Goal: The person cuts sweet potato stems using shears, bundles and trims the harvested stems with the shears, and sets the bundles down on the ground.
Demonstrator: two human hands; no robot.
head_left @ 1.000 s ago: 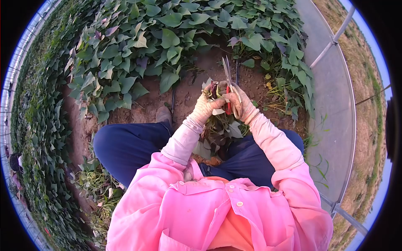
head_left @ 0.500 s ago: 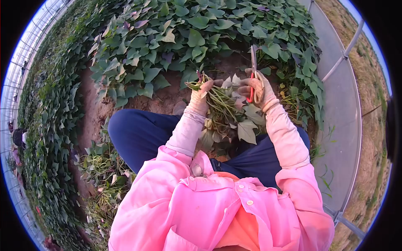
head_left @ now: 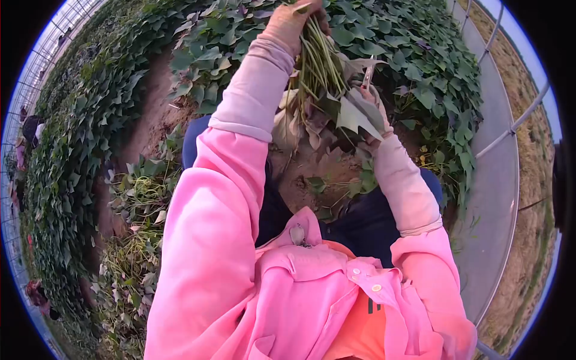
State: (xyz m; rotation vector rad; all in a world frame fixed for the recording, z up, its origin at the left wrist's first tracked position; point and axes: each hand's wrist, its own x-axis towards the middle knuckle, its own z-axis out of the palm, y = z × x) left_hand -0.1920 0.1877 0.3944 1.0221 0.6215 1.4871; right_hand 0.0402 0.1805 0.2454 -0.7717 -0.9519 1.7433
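Observation:
My gloved left hand point(head_left: 298, 23) is closed round the stems of a bunch of leafy vine cuttings point(head_left: 321, 63), raised near the top of the view. The leaves hang downward, some with pale undersides showing. My gloved right hand point(head_left: 377, 108) is lower and to the right, closed on scissors point(head_left: 368, 77) whose blades point up. Leaves from the bunch partly cover this hand and the scissors' handles. Between my knees, a few loose leaves point(head_left: 317, 183) lie on bare soil.
Dense green vines point(head_left: 414, 66) grow in front of me and in a long row point(head_left: 66, 174) at left. A pile of cut vines point(head_left: 129, 264) lies beside my left leg. On the right runs a grey sheet wall point(head_left: 495, 156) with metal pipes. People point(head_left: 31, 129) are at the far left.
My left hand has lifted the bunch upward and away from my lap. The right hand, still holding the scissors, has shifted slightly down. Soil between my knees is now more exposed.

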